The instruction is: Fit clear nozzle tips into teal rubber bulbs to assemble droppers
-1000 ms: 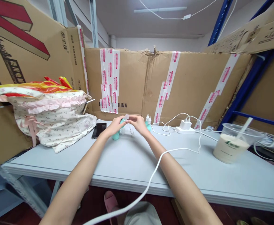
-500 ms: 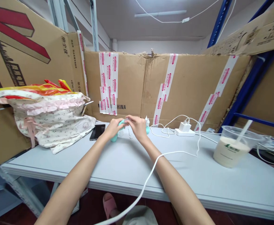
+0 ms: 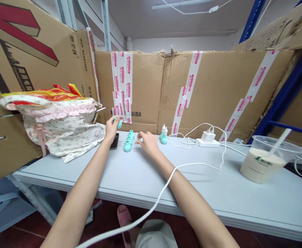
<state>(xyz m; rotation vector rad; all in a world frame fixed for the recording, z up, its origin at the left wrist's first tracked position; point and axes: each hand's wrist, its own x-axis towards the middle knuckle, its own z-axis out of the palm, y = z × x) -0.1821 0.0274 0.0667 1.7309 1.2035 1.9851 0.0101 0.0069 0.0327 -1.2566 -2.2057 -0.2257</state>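
My left hand (image 3: 112, 128) is raised over the phone (image 3: 114, 141), its fingers closed round a teal bulb (image 3: 119, 124). Right of it, several open-necked teal bulbs (image 3: 127, 146) stand in a row on the table. Beside that row my right hand (image 3: 148, 141) is low over the tabletop, thumb and fingers bent toward small clear pieces (image 3: 138, 141); whether it grips one is too small to tell. Farther right, near the cardboard, stand teal bulbs with white pointed tips (image 3: 164, 137).
A floral bag (image 3: 63, 127) lies at the left against cardboard. A white charger block (image 3: 208, 136) sits at the back right, its cable crossing above my right forearm. A plastic cup with a drink (image 3: 261, 165) stands at the right of the table (image 3: 145, 179).
My hands have separated. The left moved left and up with a teal bulb; the right moved down toward the tabletop. The row of bulbs is now uncovered, and the view has shifted slightly.
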